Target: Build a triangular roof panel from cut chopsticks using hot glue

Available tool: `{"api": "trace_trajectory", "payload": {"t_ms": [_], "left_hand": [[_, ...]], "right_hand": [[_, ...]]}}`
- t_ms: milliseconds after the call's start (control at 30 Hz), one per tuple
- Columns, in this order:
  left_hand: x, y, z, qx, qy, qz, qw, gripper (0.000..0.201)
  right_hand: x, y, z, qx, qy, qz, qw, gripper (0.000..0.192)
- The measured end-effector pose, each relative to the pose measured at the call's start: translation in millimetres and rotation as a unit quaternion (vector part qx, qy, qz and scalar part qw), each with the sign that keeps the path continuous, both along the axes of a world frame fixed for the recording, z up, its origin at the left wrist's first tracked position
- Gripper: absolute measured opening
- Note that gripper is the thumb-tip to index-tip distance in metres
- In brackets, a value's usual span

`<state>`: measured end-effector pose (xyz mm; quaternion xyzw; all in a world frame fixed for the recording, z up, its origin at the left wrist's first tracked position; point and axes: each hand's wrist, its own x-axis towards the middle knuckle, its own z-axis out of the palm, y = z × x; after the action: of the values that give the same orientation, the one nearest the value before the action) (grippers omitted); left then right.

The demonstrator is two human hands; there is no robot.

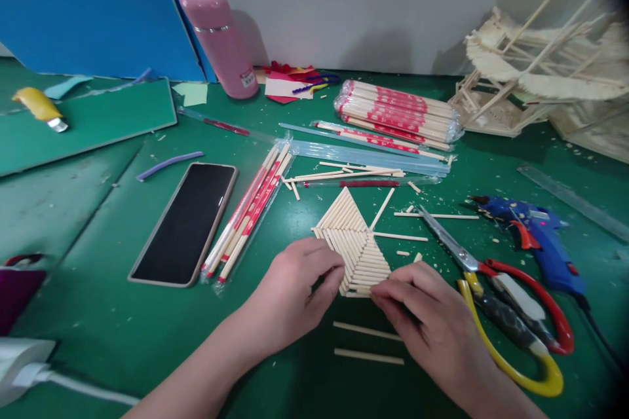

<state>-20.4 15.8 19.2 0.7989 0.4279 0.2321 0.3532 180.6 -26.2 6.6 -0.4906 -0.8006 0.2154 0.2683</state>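
Stick panel [352, 242] on table, between both grips' fingertips

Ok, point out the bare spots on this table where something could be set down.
Bare green mat lies below the phone, left of the left hand. Another patch sits between the phone and the green board. It is crowded around the stick panel, the scissors and the glue gun.

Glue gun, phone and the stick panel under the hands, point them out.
glue gun [550, 252], head view, on its blue body.
phone [187, 222], head view, on its dark screen.
stick panel [352, 239], head view, on its middle sticks.
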Motion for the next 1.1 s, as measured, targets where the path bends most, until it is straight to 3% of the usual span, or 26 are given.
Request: {"api": "trace_trajectory", "payload": {"t_ms": [267, 1100], "left_hand": [[2.4, -1.4, -5.8, 0.028, 0.031, -0.01, 0.999, 0.018], [1.7, -2.9, -6.4, 0.022, 0.047, -0.017, 0.999, 0.018]], "right_hand": [[-6.0, -0.6, 1.9, -0.009, -0.018, 0.012, 1.0, 0.015], [-13.4, 2.7, 10.3, -0.009, -0.069, 0.029, 0.997, 0.018]]}}
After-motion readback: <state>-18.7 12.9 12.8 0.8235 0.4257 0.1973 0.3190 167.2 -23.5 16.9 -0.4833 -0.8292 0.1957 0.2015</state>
